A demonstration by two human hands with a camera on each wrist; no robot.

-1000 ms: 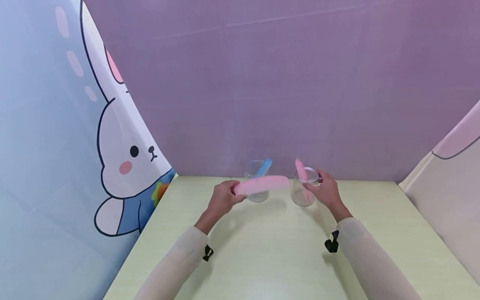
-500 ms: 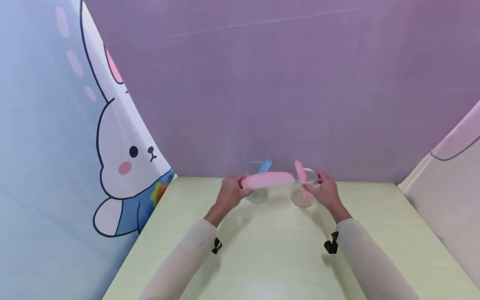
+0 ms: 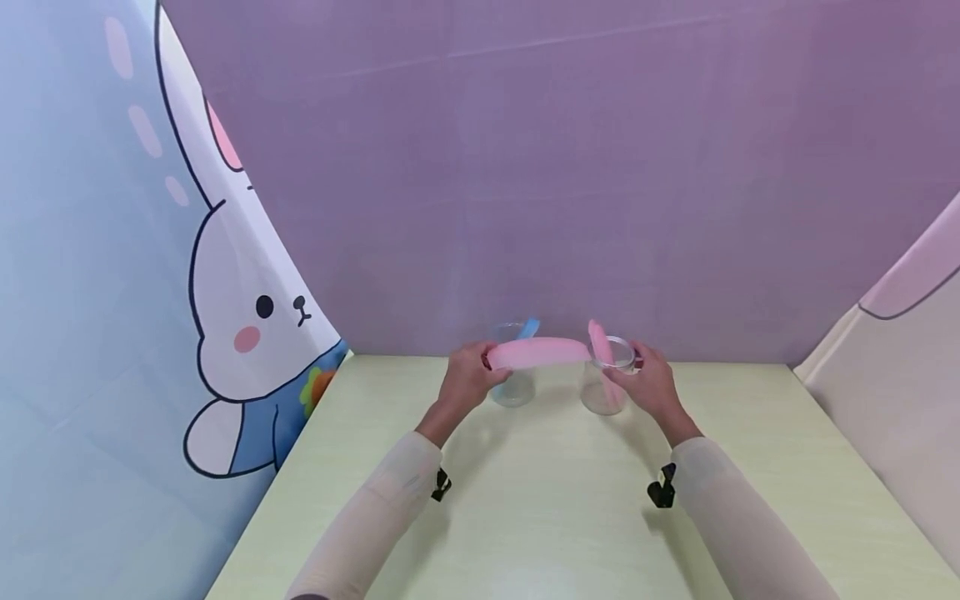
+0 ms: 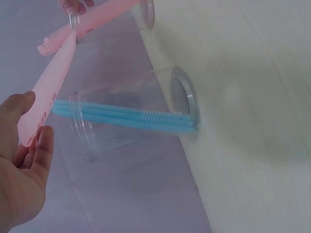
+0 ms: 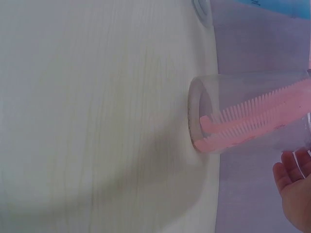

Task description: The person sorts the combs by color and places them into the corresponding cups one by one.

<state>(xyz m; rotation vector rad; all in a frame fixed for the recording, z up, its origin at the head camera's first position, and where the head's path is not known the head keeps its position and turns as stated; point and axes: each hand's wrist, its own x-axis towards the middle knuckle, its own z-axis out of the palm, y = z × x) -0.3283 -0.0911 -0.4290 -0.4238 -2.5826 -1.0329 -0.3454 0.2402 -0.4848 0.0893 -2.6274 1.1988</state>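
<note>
My left hand (image 3: 467, 379) pinches one end of a pink comb (image 3: 542, 352) between thumb and fingers. The comb lies nearly level above the table, its far end right at the rim of the right-hand clear jar (image 3: 596, 400). Around that jar's rim my right hand (image 3: 651, 385) holds on, with the thumb in front. Pink combs (image 5: 262, 116) lean inside this jar, their upper ends sticking out past the mouth. Behind the held comb, a second clear jar (image 3: 513, 394) stands upright to the left, with several blue combs (image 4: 131, 119) slanting in it.
Both jars stand near the back edge of the pale table (image 3: 540, 500), close to a purple cloth backdrop (image 3: 562, 183). A blue cloth with a cartoon rabbit (image 3: 255, 333) hangs at the left, and a pale cloth (image 3: 900, 400) at the right.
My left hand has moved right and slightly up with the pink comb, bringing its far end to the right jar's rim. The right hand and jar have stayed put.
</note>
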